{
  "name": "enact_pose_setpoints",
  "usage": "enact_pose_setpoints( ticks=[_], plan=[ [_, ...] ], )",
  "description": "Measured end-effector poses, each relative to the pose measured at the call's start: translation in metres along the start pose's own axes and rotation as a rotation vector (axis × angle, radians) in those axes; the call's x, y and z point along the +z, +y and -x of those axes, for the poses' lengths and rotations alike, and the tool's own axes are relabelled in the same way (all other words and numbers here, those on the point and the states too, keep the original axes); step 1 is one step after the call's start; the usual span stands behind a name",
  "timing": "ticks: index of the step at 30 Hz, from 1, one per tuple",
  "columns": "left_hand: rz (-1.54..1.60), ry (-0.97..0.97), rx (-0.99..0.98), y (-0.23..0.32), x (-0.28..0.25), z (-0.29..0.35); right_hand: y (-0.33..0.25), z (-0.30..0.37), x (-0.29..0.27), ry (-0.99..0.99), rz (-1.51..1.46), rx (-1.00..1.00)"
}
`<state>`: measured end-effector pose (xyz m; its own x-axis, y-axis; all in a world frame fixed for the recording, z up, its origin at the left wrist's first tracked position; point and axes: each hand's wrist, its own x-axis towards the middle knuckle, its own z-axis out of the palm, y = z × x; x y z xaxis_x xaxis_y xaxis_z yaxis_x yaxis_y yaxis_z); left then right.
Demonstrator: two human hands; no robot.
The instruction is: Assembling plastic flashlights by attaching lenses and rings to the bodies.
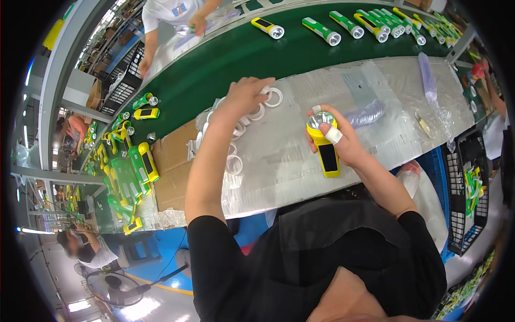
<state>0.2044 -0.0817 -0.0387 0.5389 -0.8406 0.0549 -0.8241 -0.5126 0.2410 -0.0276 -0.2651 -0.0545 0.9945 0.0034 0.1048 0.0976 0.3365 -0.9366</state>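
My right hand (343,140) grips a yellow flashlight (329,159) with a dark panel on its body. The lens end, rimmed in green, points up and away from me. White tape wraps the thumb and one fingertip of that hand. To the left, my left hand (242,101) reaches over a heap of white plastic rings (234,165). Its fingers close at the edge of one white ring (276,98) on the far side of the heap. The hand and forearm cover part of the heap.
Many green and yellow flashlights (322,31) lie on the green conveyor belt (225,59) beyond the bench. More flashlight bodies (140,163) crowd the left. Stacked clear plastic parts (366,114) lie right of the flashlight. A black crate (465,198) stands at right. Another person's hand (198,24) shows across the belt.
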Motion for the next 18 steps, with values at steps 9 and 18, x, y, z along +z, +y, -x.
enact_pose_setpoints(
  ticks=[9, 18],
  plan=[
    [1.298, 0.562, 0.118, 0.111, -0.007, 0.05, 0.014, -0.021, -0.002, -0.018, 0.068, -0.157],
    [0.436, 0.621, 0.306, 0.123, -0.001, 0.068, 0.02, -0.02, -0.004, -0.094, 0.073, -0.181]
  ],
)
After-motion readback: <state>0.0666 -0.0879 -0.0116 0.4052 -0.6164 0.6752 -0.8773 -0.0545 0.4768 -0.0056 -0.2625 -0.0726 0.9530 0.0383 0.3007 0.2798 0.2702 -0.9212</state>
